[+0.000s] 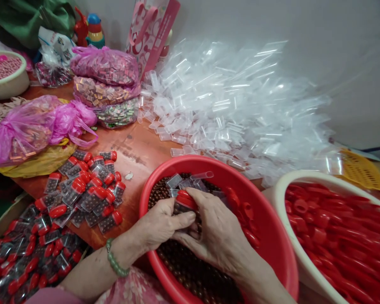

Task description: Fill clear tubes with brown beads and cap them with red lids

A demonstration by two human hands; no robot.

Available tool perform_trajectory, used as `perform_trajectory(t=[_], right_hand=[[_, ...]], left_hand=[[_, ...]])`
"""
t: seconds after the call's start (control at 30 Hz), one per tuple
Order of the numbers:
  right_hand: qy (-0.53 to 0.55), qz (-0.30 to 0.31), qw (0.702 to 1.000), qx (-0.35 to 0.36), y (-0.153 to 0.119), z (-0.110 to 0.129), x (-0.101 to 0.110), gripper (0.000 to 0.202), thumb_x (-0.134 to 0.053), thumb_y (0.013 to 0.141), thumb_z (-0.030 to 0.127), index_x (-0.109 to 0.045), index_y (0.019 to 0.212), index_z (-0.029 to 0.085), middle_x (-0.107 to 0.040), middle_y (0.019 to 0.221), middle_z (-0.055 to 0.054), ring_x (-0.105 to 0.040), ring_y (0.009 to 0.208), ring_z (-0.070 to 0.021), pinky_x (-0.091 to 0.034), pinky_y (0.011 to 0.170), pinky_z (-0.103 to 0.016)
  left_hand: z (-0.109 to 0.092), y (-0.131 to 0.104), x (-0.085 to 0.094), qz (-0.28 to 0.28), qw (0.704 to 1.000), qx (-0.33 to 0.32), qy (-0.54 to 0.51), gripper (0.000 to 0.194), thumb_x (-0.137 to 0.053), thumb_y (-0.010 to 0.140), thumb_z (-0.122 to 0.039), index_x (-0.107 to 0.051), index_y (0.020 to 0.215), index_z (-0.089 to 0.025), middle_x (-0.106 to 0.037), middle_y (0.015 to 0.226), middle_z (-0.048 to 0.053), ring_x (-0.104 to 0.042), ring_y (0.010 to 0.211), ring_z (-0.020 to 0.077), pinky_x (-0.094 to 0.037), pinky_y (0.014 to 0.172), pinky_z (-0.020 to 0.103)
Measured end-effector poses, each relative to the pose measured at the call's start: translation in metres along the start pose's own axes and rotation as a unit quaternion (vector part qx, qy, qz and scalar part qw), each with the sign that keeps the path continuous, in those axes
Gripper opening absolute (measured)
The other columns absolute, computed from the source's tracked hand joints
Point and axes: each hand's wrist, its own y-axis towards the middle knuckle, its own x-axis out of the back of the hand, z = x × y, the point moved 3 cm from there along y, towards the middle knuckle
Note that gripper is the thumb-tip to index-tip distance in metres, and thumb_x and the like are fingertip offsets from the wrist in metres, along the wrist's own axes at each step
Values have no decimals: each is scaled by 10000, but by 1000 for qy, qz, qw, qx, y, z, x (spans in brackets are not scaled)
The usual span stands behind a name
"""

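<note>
Over a red basin (pixel 218 164), my left hand (pixel 163 223) and my right hand (pixel 213 226) meet around a small clear container with a red cap (pixel 186 198). Both hands are closed on it, the right thumb and fingers at the cap; the container's lower part is mostly hidden by my fingers. Small round brown balls (pixel 196 278) fill the bottom of the basin. Clear empty tubes (pixel 190 181) lie on the balls behind my hands, and loose red caps (pixel 247 219) rest along the basin's right side.
Filled red-capped containers (pixel 91 190) lie heaped on the table, with more in a box (pixel 28 257) at lower left. A large pile of clear tubes (pixel 221 101) leans against the wall. A white tub (pixel 281 185) of red caps stands right. Pink bags (pixel 104 67) sit at back left.
</note>
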Motion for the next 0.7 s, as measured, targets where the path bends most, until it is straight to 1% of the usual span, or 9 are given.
perform_trajectory(t=[0.1,0.2,0.27,0.4,0.5,0.6,0.7], right_hand=[[-38,-21,999,19,1,3,-3,600,-540,837,371,-353,1341,104,-639,1003,-181,-642,851,-299,-537,698,-435],[-24,-43,998,29,1,5,-1,611,-542,814,330,-349,1353,117,-630,986,-161,-629,833,-285,-534,690,-422],[-14,-50,998,33,1,5,0,619,-548,808,308,-344,1366,132,-626,983,-148,-620,818,-275,-532,678,-411],[-16,-60,997,43,1,7,2,619,-572,795,288,-369,1354,117,-617,929,-136,-585,748,-258,-520,619,-391],[-8,-55,998,42,1,8,2,617,-568,796,277,-361,1355,119,-607,913,-128,-579,744,-255,-523,613,-387],[21,-34,999,25,1,9,3,594,-548,820,250,-335,1361,127,-604,942,-135,-606,787,-258,-533,619,-376],[75,3,997,-13,2,7,8,536,-571,854,317,-364,1321,157,-620,983,-134,-641,835,-256,-551,647,-361]], left_hand=[[-2,1,-1,5,1000,-13,3,536,-840,537,-545,-568,723,-122,-560,661,-14,-500,621,85,-413,664,242],[-2,1,-3,20,1000,-19,12,519,-823,567,-553,-576,726,-125,-557,670,-16,-500,623,88,-421,666,248],[-2,0,-3,23,999,-22,10,481,-823,590,-516,-589,742,-125,-562,692,-14,-507,639,90,-421,673,246],[-1,-2,-2,30,999,-19,13,399,-836,608,-416,-601,741,-122,-567,692,-17,-506,641,87,-422,682,239],[0,-1,-1,35,999,-28,17,369,-825,628,-401,-623,753,-118,-569,708,-15,-508,658,87,-426,700,235],[3,-1,0,40,998,-33,25,375,-810,647,-398,-653,827,-108,-575,759,2,-519,695,99,-432,714,240],[4,-1,0,37,998,-33,45,364,-752,712,-387,-635,925,-115,-550,745,-5,-507,661,96,-431,681,241]])
